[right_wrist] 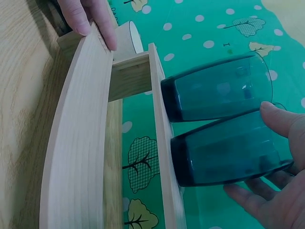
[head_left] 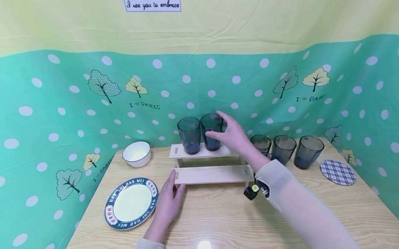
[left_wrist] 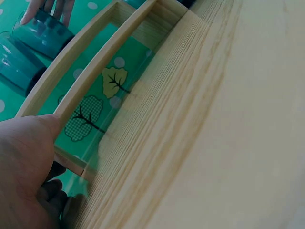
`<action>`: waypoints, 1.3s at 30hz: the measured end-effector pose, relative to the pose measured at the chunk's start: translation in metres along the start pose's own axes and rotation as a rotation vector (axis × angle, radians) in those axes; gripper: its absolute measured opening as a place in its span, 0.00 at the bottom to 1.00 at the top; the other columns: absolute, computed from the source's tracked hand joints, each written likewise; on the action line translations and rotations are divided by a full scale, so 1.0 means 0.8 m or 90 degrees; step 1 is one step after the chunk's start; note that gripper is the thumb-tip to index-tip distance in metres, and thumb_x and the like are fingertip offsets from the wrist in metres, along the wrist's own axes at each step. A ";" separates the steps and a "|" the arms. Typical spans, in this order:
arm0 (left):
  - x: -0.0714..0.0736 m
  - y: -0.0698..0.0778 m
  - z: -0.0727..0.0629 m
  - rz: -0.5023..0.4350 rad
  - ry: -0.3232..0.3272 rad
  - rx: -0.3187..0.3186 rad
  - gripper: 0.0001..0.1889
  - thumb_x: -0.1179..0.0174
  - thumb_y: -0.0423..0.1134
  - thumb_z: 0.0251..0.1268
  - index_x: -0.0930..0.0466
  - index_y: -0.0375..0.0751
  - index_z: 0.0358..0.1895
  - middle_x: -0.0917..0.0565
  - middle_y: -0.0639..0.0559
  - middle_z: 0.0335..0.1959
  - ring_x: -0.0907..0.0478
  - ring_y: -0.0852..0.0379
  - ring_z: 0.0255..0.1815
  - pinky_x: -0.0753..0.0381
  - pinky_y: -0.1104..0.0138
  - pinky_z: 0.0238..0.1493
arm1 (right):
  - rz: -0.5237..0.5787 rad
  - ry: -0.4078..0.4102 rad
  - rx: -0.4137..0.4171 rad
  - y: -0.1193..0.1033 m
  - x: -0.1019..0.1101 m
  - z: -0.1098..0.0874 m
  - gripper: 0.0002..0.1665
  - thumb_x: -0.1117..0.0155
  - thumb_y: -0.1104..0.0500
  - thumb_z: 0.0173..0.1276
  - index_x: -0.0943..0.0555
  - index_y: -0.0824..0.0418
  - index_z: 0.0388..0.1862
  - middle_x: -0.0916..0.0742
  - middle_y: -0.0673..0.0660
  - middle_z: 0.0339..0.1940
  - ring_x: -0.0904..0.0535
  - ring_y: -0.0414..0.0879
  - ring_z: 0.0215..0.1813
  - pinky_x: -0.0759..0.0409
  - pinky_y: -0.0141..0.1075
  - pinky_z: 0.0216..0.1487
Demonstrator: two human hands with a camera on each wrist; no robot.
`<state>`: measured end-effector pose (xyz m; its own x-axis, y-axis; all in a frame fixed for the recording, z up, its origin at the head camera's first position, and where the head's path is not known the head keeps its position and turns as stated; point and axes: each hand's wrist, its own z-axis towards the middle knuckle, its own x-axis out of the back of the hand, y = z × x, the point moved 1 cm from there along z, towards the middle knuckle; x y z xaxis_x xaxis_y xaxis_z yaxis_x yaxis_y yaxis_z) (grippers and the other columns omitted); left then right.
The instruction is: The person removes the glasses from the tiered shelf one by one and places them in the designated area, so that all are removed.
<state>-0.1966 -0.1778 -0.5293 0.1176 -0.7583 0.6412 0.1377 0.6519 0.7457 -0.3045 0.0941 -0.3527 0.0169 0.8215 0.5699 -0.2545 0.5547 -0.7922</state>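
A two-step wooden rack (head_left: pixel 210 174) stands mid-table. Two dark tinted glasses are upright side by side on its upper step: a left glass (head_left: pixel 189 135) and a right glass (head_left: pixel 212 142). My right hand (head_left: pixel 233 135) is around the right glass; in the right wrist view the thumb (right_wrist: pixel 276 117) lies near its rim and the other fingers (right_wrist: pixel 248 198) along its opposite side. With my left hand (head_left: pixel 168 204) I grip the left end of the lower step. The left wrist view shows that thumb along the wood and curled fingers partly hidden below.
Three more tinted glasses, one of them the rightmost glass (head_left: pixel 308 152), stand right of the rack, partly behind my forearm. A checked coaster (head_left: pixel 338 172) lies beyond them. Left are a white bowl (head_left: pixel 136 154) and a blue-rimmed plate (head_left: pixel 112 198). A patterned cloth (head_left: pixel 169 92) hangs behind.
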 end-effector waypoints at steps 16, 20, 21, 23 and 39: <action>0.000 0.000 0.001 -0.005 0.000 0.000 0.39 0.44 0.51 0.90 0.49 0.42 0.92 0.39 0.37 0.88 0.41 0.36 0.87 0.41 0.42 0.86 | 0.035 0.024 -0.013 -0.009 0.015 -0.029 0.58 0.14 0.40 0.66 0.34 0.45 0.90 0.29 0.55 0.87 0.28 0.61 0.81 0.21 0.62 0.73; 0.000 -0.001 0.001 -0.007 0.001 -0.003 0.39 0.44 0.51 0.90 0.49 0.42 0.92 0.39 0.36 0.88 0.41 0.35 0.87 0.41 0.41 0.86 | 0.049 0.021 -0.010 -0.012 0.023 -0.041 0.59 0.14 0.41 0.66 0.35 0.45 0.90 0.29 0.55 0.86 0.28 0.62 0.80 0.19 0.62 0.71; 0.000 0.000 0.000 -0.009 0.000 0.001 0.39 0.44 0.52 0.90 0.49 0.43 0.92 0.39 0.37 0.88 0.41 0.36 0.87 0.41 0.42 0.86 | 0.051 0.021 -0.008 -0.013 0.026 -0.044 0.59 0.14 0.41 0.67 0.35 0.45 0.90 0.28 0.55 0.86 0.27 0.62 0.80 0.18 0.62 0.70; 0.000 -0.001 0.000 -0.008 0.003 0.000 0.39 0.44 0.52 0.90 0.49 0.43 0.92 0.39 0.36 0.88 0.41 0.35 0.87 0.41 0.42 0.86 | 0.054 0.024 -0.004 -0.014 0.030 -0.049 0.58 0.14 0.42 0.67 0.35 0.45 0.90 0.26 0.54 0.84 0.27 0.62 0.79 0.17 0.62 0.69; -0.001 0.000 0.001 -0.001 0.005 0.000 0.39 0.44 0.51 0.90 0.49 0.42 0.91 0.39 0.36 0.88 0.42 0.35 0.87 0.42 0.42 0.87 | 0.075 0.030 -0.001 -0.014 0.070 -0.093 0.57 0.13 0.42 0.65 0.33 0.39 0.89 0.24 0.50 0.81 0.26 0.58 0.79 0.17 0.56 0.72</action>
<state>-0.1976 -0.1775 -0.5296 0.1258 -0.7595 0.6383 0.1382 0.6505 0.7468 -0.2284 0.1438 -0.3277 0.0327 0.8862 0.4622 -0.2561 0.4544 -0.8532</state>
